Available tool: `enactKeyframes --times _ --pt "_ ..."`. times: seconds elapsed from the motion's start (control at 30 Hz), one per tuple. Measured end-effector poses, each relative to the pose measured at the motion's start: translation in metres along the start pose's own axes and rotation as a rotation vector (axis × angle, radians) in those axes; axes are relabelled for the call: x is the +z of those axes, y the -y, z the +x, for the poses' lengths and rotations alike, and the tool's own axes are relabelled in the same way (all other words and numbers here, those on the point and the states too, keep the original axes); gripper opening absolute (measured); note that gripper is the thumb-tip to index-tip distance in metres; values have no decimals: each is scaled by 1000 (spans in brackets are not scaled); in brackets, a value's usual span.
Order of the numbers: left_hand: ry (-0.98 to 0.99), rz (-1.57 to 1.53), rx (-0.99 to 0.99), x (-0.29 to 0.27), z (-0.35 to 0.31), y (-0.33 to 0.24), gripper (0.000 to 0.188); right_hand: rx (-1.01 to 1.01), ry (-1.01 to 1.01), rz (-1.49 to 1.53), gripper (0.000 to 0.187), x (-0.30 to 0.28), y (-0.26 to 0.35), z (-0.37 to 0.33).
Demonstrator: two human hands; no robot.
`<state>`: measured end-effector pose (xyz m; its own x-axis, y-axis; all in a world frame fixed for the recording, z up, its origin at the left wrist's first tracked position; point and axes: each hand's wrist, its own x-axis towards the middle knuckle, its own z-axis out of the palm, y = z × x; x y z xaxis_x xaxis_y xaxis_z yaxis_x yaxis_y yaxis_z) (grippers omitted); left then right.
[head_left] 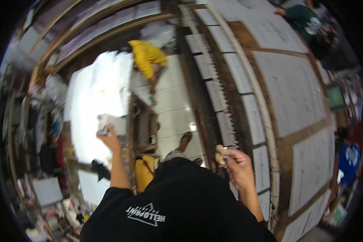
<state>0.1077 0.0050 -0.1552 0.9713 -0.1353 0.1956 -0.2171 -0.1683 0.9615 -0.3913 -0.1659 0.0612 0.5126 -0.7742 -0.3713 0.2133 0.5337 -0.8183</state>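
Note:
My right hand is closed on a small crumpled tan piece, pinched in the fingers above the edge of the long table. Its kind is not clear in the blur. Over on the left, my left hand reaches out with closed fingers at a small greyish thing too blurred to name. Right by those fingers is a white block or box, at the edge of the white-covered table. Whether the hand touches the box I cannot tell.
A long brown table bearing large white sheets runs along my right. Smaller white panels line its near side. Ahead, a person in yellow bends over the tiled aisle. Other people in green and blue are beyond the table.

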Motion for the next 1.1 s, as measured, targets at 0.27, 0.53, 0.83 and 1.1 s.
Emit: enactKeyframes --times 0.27,0.53,0.83,1.1 --pt "40 347 699 62 -56 -134 113 -319 -185 -110 25 -12 64 -84" --pt "1126 -236 1157 248 -139 -332 89 -472 -566 -889 21 -8 177 -84" --pt "1061 -262 1426 372 -164 -378 98 -943 -277 -1395 23 -36 252 123" --pt "962 -339 1389 385 -174 -361 96 -935 -196 -1859 20 -50 256 196"
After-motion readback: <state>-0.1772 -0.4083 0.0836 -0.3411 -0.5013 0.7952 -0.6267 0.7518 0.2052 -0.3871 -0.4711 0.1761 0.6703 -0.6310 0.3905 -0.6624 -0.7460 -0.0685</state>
